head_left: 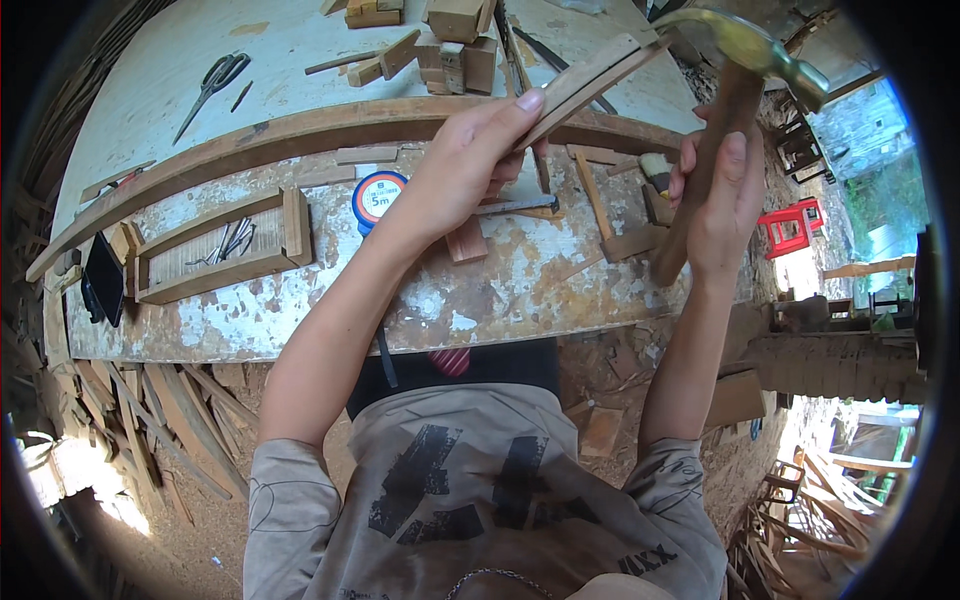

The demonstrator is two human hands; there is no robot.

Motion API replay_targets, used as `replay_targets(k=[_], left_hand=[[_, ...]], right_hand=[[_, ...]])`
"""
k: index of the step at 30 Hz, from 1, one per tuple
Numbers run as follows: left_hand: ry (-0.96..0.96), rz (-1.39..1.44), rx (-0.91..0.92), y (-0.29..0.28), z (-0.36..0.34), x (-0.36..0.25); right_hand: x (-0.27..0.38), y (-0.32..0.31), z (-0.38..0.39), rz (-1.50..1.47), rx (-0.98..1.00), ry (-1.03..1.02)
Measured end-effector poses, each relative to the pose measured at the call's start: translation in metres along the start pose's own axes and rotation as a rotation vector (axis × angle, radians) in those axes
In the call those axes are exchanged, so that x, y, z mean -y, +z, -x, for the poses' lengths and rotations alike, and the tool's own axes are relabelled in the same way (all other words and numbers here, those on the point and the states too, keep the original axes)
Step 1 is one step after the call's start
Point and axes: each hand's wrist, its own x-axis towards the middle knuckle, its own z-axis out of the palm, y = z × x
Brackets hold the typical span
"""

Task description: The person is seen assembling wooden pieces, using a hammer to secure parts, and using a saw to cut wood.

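Note:
My left hand (pixel 475 150) is closed around a narrow wooden piece (pixel 590 85) with a dark lengthwise groove or gap, raised above the bench. My right hand (pixel 725 200) grips the wooden handle of a claw hammer (pixel 738 110), its metal head up at the top right. The hammer's claw appears at the far end of the wooden piece; I cannot tell whether they touch. Beside my left wrist lies a blue and orange tape measure (pixel 380 193). A narrow metal tool (pixel 515 206) lies below my left hand, partly hidden. Near my right fingers is a brush (pixel 655 168) with pale bristles.
A long wooden beam (pixel 290 128) crosses the paint-worn workbench (pixel 400 320). A wooden tray (pixel 210 270) with nails stands at left, next to a dark flat object (pixel 103 280). Scissors (pixel 212 88) and stacked wood blocks (pixel 455 60) lie beyond the beam. A red stool (pixel 790 228) stands off right.

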Motion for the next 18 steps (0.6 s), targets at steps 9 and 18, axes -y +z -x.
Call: replay_targets(k=[9, 18], left_hand=[[0.136, 0.038, 0.002, -0.003, 0.006, -0.003], [0.290, -0.003, -0.062, -0.001, 0.010, -0.004]], right_hand=[[0.012, -0.014, 0.012, -0.334, 0.112, 0.209], [0.022, -0.021, 0.018, -0.279, 0.092, 0.173]])
